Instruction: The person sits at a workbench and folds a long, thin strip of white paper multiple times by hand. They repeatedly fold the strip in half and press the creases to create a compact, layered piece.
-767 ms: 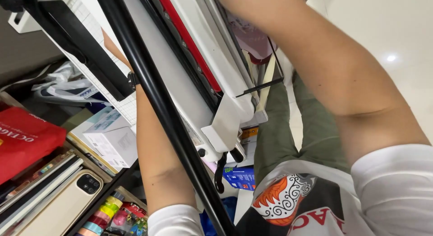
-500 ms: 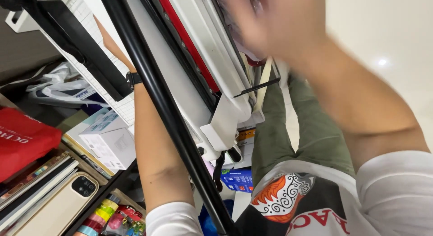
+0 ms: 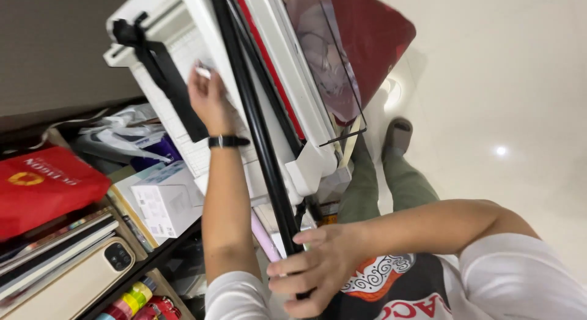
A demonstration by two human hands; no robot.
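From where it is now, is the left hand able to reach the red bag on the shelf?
Probably yes. The left hand rests on the white paper cutter, and the red bag lies lower left, with nothing visible between them. The right hand grips the black lever handle.

A home craft or office corner: a paper trimmer (image 3: pixel 244 93), stacked books (image 3: pixel 49 246), washi tape rolls (image 3: pixel 131 298), glossy tiled floor (image 3: pixel 501 81).

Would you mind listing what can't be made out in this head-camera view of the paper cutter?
- Right hand: fingers wrap the black lever arm, whose lower end is hidden behind them.
- Left hand: fingertips blurred on the white cutter bed; what they press is unclear.
- Red sheet: top cut off by the frame edge.
- Red bag: left part cut off by the frame edge.
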